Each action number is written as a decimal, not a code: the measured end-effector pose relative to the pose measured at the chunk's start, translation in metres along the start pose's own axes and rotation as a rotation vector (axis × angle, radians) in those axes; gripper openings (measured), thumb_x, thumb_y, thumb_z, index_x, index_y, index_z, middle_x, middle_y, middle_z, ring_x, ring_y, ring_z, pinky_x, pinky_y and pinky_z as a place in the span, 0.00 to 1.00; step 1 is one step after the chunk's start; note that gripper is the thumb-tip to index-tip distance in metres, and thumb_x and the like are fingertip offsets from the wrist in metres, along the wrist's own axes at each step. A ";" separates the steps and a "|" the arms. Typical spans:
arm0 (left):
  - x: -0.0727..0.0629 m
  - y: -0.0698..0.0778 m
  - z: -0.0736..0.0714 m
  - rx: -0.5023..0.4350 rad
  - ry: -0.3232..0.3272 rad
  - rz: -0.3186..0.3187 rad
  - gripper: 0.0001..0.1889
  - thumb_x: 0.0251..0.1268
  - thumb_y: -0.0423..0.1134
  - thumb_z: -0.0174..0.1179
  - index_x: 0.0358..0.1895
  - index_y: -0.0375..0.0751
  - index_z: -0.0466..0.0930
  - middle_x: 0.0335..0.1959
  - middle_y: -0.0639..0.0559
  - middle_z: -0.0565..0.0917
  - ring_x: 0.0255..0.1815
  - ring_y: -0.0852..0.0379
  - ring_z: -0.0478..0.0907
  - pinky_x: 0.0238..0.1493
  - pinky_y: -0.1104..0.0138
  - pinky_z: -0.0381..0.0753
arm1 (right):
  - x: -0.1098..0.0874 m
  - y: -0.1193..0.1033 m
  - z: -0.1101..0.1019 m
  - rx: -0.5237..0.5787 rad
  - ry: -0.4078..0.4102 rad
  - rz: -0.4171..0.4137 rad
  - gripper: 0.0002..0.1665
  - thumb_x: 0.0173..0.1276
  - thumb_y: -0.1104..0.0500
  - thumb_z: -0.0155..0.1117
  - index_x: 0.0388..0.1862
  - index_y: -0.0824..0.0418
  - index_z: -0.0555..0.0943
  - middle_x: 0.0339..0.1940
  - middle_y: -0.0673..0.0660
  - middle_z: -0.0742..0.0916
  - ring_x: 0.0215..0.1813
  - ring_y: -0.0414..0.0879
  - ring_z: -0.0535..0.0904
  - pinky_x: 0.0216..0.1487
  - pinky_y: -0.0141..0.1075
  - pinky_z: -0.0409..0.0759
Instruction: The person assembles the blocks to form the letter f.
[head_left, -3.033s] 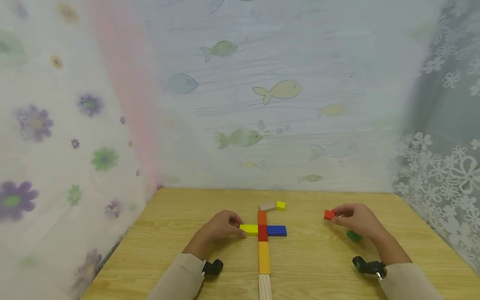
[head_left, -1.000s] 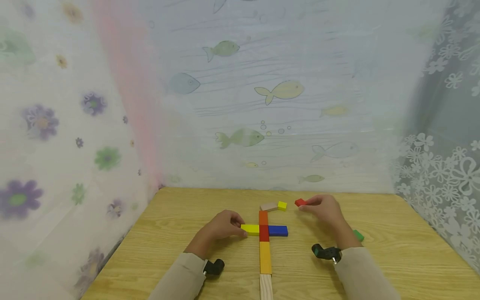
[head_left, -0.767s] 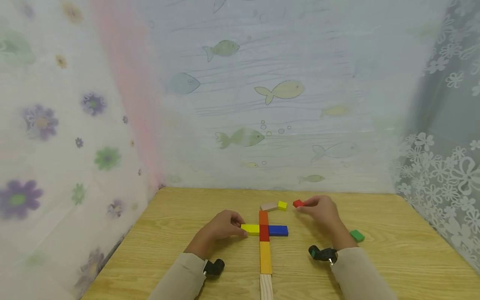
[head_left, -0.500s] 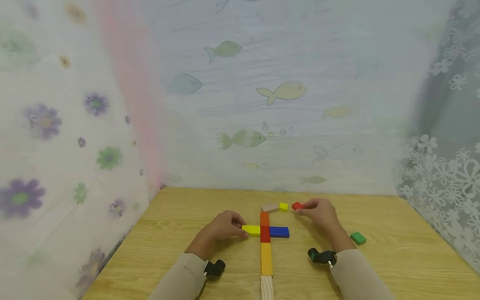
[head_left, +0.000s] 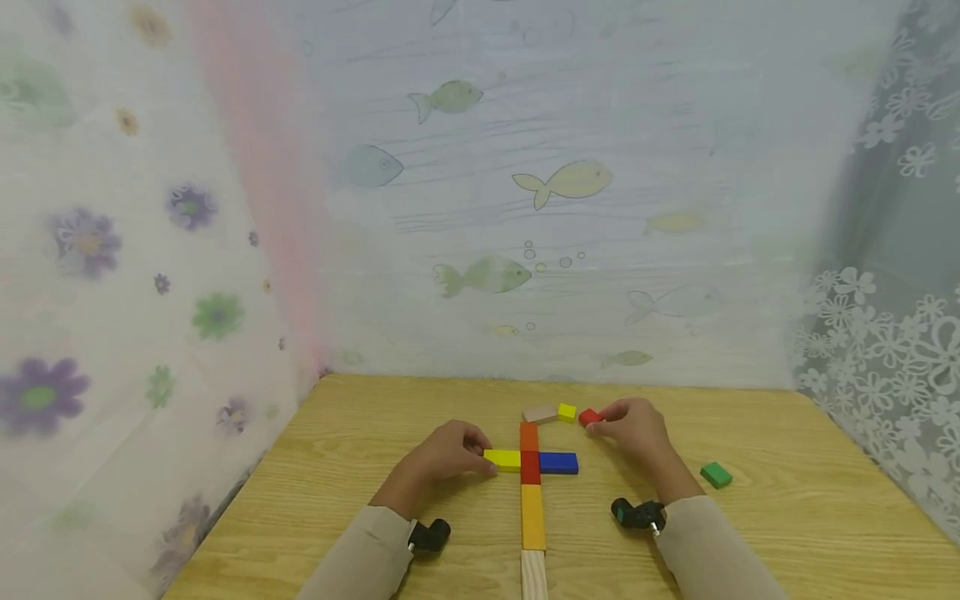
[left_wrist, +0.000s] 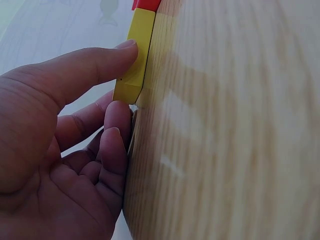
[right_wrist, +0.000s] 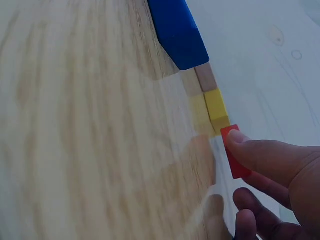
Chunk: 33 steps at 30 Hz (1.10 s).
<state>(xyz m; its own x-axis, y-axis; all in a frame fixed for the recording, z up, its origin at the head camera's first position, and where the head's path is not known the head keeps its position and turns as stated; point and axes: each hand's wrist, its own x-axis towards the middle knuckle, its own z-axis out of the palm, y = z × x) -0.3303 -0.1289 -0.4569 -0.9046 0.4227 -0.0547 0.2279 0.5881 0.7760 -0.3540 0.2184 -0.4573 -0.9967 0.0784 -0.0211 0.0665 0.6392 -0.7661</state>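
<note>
My right hand (head_left: 636,429) pinches a small red block (head_left: 588,417) between thumb and fingers, just right of a small yellow cube (head_left: 567,412). In the right wrist view a narrow gap seems to part the red block (right_wrist: 235,155) from that cube. My left hand (head_left: 448,452) grips the outer end of a long yellow block (head_left: 502,460); its thumb lies on the block's side in the left wrist view. That block meets a dark red block (head_left: 530,468), with a blue block (head_left: 558,463) opposite and an orange block (head_left: 529,436) beyond.
An amber block (head_left: 533,517) and a plain wood block (head_left: 534,575) run toward me in line. A beige block (head_left: 540,414) lies between the orange block and yellow cube. A green block (head_left: 716,475) lies alone at right on the wooden table (head_left: 360,408).
My right hand has carried the red block leftward from the right side to near the yellow cube, uncovering the green block. The left hand stays on the long yellow block.
</note>
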 end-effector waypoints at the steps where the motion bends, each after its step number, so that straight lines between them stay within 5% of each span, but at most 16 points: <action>1: 0.000 0.000 0.000 -0.001 0.001 0.000 0.15 0.57 0.43 0.78 0.45 0.43 0.86 0.38 0.54 0.82 0.39 0.55 0.76 0.43 0.63 0.79 | 0.000 -0.001 0.000 -0.003 -0.001 0.005 0.22 0.59 0.47 0.82 0.45 0.59 0.88 0.49 0.59 0.89 0.51 0.55 0.81 0.51 0.47 0.79; 33: 0.000 0.001 0.001 0.008 0.003 -0.002 0.15 0.57 0.44 0.78 0.44 0.44 0.87 0.38 0.54 0.82 0.38 0.55 0.77 0.43 0.63 0.79 | 0.004 -0.002 0.002 -0.078 -0.003 -0.022 0.24 0.55 0.44 0.84 0.42 0.58 0.88 0.42 0.57 0.90 0.44 0.53 0.82 0.45 0.45 0.79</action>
<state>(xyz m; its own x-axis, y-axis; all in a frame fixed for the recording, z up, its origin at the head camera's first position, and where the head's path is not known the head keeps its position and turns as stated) -0.3295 -0.1278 -0.4563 -0.9063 0.4192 -0.0543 0.2288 0.5946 0.7708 -0.3580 0.2157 -0.4576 -0.9981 0.0617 -0.0072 0.0483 0.6984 -0.7140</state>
